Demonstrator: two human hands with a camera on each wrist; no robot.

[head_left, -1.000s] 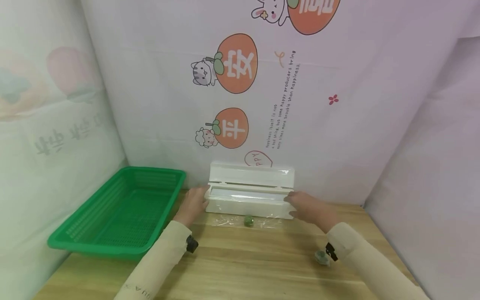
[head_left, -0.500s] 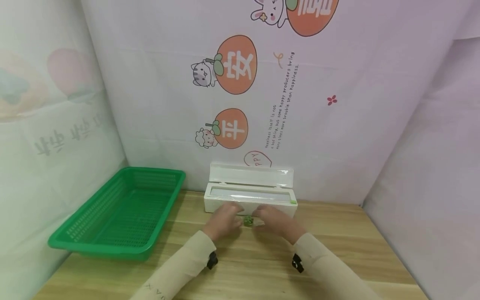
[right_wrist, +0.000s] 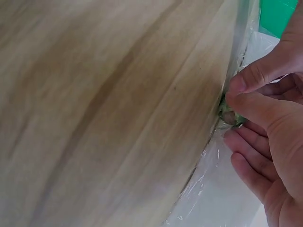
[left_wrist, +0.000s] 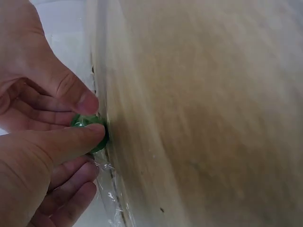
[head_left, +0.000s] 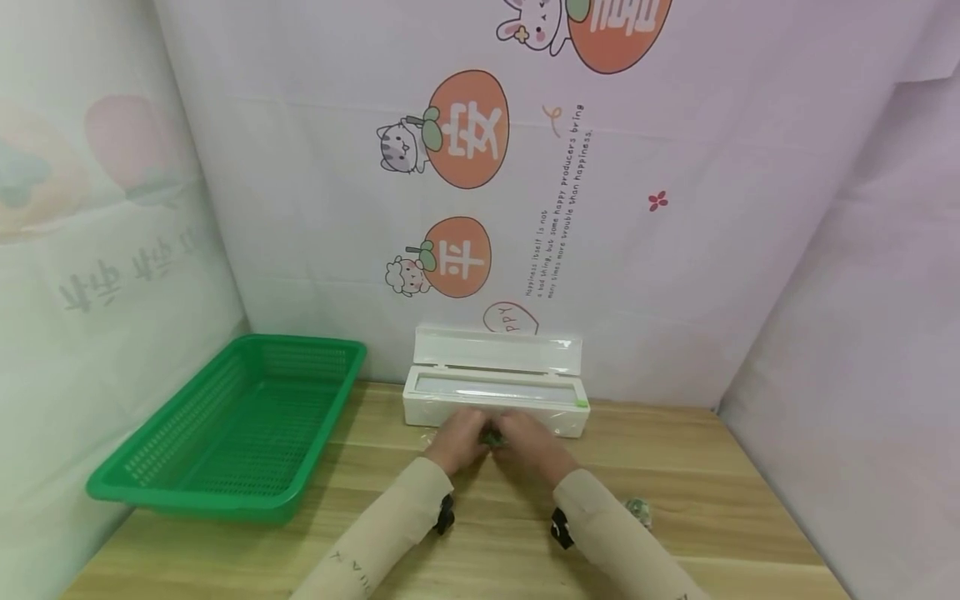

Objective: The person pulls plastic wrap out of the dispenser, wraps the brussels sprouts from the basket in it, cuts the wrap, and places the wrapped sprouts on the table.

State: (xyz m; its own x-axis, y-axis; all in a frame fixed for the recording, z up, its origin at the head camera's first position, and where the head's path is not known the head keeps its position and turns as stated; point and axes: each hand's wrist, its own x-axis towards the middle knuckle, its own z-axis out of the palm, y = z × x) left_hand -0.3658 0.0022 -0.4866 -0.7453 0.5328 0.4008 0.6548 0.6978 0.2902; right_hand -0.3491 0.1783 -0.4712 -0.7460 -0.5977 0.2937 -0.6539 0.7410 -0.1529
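Between my hands is a small round green piece, with clear plastic film around and beside it. My left hand pinches it from the left, thumb on top. From the other side my right hand closes thumb and fingers on the same green piece, thumbs almost meeting. Right behind the hands stands a long white cling film dispenser, its clear lid tipped up against the wall. Film lies along the dispenser's front by the wooden tabletop.
A green plastic basket stands at the left of the wooden table. Another small greenish, wrapped-looking lump lies beside my right forearm. White printed cloth walls in the back and both sides.
Both hands left the dispenser's ends and came inward to its front. They now meet at the green piece, which lay on the film a second ago.
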